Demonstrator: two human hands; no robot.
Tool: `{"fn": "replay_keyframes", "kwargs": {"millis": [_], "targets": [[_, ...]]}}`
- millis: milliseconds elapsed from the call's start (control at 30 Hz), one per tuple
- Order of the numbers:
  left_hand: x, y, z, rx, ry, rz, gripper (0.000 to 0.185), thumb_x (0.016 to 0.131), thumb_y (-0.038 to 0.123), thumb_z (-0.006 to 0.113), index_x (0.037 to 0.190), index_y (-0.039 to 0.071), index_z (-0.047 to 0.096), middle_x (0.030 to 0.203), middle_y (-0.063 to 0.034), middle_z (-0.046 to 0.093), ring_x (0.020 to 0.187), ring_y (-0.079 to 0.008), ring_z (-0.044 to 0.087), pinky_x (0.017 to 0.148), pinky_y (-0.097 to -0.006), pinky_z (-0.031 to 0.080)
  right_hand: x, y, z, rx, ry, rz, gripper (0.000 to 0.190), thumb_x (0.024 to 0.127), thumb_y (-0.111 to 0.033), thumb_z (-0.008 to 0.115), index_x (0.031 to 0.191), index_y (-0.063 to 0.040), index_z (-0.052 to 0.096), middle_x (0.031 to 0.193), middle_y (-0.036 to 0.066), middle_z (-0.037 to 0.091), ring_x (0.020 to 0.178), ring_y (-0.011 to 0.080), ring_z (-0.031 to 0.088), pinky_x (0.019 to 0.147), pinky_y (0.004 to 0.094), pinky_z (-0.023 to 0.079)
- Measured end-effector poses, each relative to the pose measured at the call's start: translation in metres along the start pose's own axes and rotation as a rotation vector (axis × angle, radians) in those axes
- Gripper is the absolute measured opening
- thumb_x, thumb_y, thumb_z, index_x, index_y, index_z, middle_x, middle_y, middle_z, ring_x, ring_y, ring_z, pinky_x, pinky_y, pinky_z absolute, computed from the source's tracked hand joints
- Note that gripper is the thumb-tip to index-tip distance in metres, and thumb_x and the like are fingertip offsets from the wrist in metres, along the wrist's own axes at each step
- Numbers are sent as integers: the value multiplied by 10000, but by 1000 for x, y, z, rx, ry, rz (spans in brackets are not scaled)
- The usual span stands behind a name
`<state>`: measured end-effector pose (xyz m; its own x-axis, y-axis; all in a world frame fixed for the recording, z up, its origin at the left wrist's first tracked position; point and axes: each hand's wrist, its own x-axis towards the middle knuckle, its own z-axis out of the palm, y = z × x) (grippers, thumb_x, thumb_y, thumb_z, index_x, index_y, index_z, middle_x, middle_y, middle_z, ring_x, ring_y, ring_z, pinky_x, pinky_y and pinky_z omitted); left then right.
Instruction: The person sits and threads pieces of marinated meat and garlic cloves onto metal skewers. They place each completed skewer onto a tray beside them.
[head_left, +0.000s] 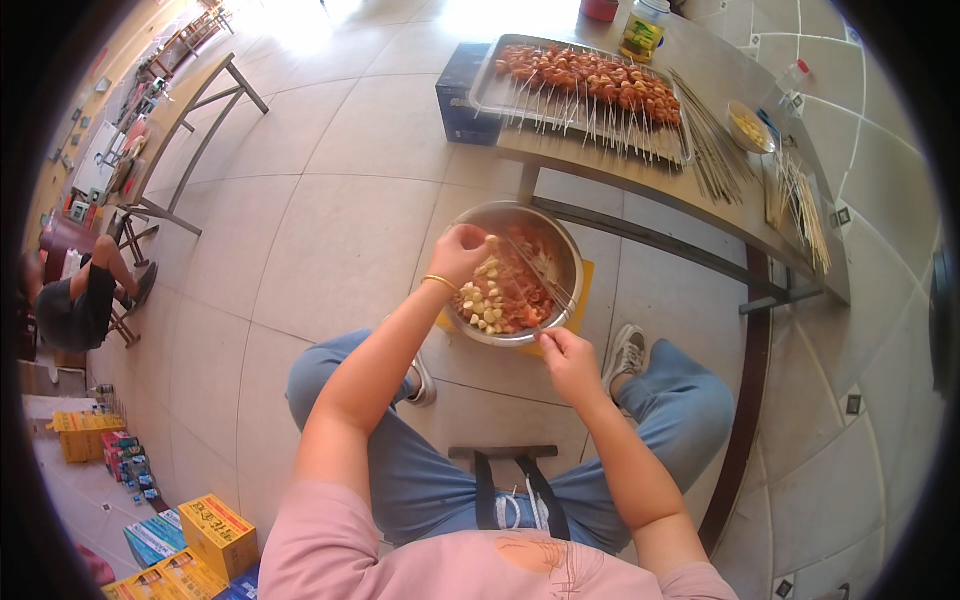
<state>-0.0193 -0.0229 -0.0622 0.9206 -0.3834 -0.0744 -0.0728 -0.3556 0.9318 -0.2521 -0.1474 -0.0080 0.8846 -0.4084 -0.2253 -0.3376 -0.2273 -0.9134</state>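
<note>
A steel bowl (575, 251) stands on the floor between my feet. Chopped red meat (529, 304) fills much of it, and pale pieces that look like peeled garlic cloves (484, 304) are heaped on its left side. Over the bowl's upper left, my left hand (459, 257) pinches one pale clove (492, 241) between thumb and fingertips. My right hand (571, 364), at the lower right rim, grips the near end of a thin skewer (535, 324) that points up across the bowl. Several metal skewers (541, 271) lie over the meat at the right.
A table (720, 214) at upper right bears a metal tray (487, 94) of loaded skewers, loose skewers (709, 142), a small bowl (750, 127) and a jar (643, 31). A yellow thing (589, 289) lies under the steel bowl. Another person (75, 300) sits far left; boxes (217, 534) stand lower left.
</note>
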Motion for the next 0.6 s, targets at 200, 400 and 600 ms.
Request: {"fn": "replay_keyframes", "kwargs": {"millis": [200,400,600], "targets": [[-6,15,-4,-30,56,115,188,791,90,694,937,-3,618,834,-35,665,759,-90,620,702,-238,512,-2,-7,-1,26,21,-113,186,924,-126,561,966,34,646,647,17,560,578,69,470,528,242,379],[-11,23,-3,15,98,183,176,777,71,690,917,-1,612,826,-48,671,745,-93,627,702,-238,517,-3,-8,-3,7,36,-139,178,920,-114,561,960,36,647,632,11,548,571,65,457,522,243,370],[-13,26,-1,-22,153,252,190,764,170,723,858,36,626,770,-80,665,697,-176,639,682,-298,521,-4,-11,-5,24,38,-158,166,914,-100,564,960,35,649,623,8,542,566,60,450,519,238,364]]}}
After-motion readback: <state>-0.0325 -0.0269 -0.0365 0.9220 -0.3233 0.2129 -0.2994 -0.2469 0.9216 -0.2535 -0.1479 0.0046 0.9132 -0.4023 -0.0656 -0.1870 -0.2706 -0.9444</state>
